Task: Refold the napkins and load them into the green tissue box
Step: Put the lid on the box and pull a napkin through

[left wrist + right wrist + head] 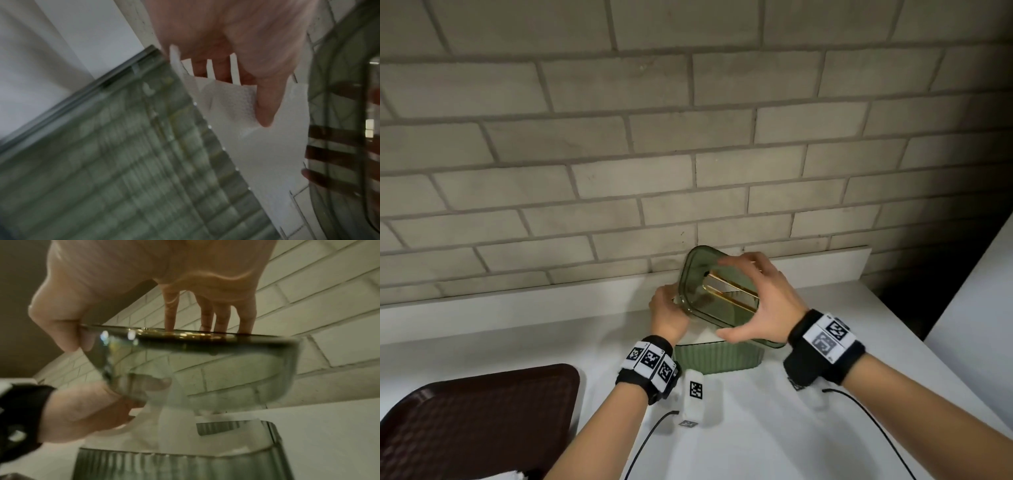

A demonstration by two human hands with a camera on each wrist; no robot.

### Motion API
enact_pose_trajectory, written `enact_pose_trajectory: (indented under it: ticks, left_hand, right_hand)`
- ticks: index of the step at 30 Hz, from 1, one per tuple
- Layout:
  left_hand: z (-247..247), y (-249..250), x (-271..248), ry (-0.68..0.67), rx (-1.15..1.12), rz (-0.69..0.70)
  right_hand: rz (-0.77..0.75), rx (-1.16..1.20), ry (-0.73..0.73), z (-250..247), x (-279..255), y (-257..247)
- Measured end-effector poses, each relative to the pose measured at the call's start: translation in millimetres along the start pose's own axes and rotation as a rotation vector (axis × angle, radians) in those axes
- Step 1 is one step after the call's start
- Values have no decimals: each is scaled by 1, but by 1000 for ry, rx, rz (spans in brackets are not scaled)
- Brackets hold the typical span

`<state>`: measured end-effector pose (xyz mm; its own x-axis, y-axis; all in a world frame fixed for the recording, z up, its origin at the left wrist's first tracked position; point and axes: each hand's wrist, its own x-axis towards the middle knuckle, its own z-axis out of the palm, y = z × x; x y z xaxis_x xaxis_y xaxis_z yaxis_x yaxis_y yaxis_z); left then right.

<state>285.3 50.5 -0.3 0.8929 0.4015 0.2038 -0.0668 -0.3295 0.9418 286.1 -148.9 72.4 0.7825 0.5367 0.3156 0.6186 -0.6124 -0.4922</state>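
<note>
The green ribbed tissue box (717,359) stands on the white counter near the wall, with white napkins (705,337) showing at its top. My right hand (739,298) grips the translucent green lid (700,274) with a gold slot, thumb on the near edge and fingers over the far edge, and holds it tilted above the box. My left hand (666,308) is at the box's left, under the lid. In the left wrist view it pinches a white napkin (232,104) between thumb and fingers beside the box (123,162). The right wrist view shows the lid (205,356) above the box (174,464).
A dark brown tray (476,421) lies at the lower left, with a bit of white paper (513,474) at its near edge. A white tagged block (697,399) stands in front of the box. The brick wall (619,137) is close behind, and a white surface (979,308) rises at the right.
</note>
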Motion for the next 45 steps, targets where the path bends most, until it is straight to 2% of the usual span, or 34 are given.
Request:
enact_pose_trajectory:
  ticks: [5, 11, 16, 19, 23, 27, 29, 31, 33, 35, 37, 41, 45]
  left_hand:
    - [1, -18, 12, 28, 11, 7]
    - [2, -30, 21, 35, 12, -82]
    - [-2, -34, 22, 40, -41, -99]
    - [-5, -47, 27, 51, -11, -105]
    - [-10, -53, 27, 33, 44, -106]
    - [-28, -16, -6, -106, -101, -105]
    - [-46, -12, -22, -248, -154, -148]
    - [-65, -17, -33, -343, -302, -208]
    - [-74, -21, -36, -274, -497, -302]
    - [-77, -15, -37, -113, -573, -333]
    - [-78, -12, -35, -24, -413, -340]
    - [-73, -17, -30, -54, -2, -364]
    - [-62, -7, -37, -78, 267, -245]
  right_hand:
    - [21, -20, -106, 11, 23, 2]
    - [26, 6, -166, 22, 36, 10]
    - [32, 183, -214, 34, 41, 20]
    - [41, 338, -138, 41, 39, 23]
    - [44, 336, 13, 52, 37, 29]
    - [38, 286, 10, 51, 35, 34]
    - [42, 271, -31, 48, 32, 37]
    - [33, 225, -74, 46, 28, 40]
    - [46, 206, -112, 47, 22, 41]
    - [56, 190, -104, 51, 16, 42]
    - [45, 170, -55, 58, 11, 46]
    - [71, 216, 5, 61, 5, 48]
    - [62, 200, 52, 56, 6, 48]
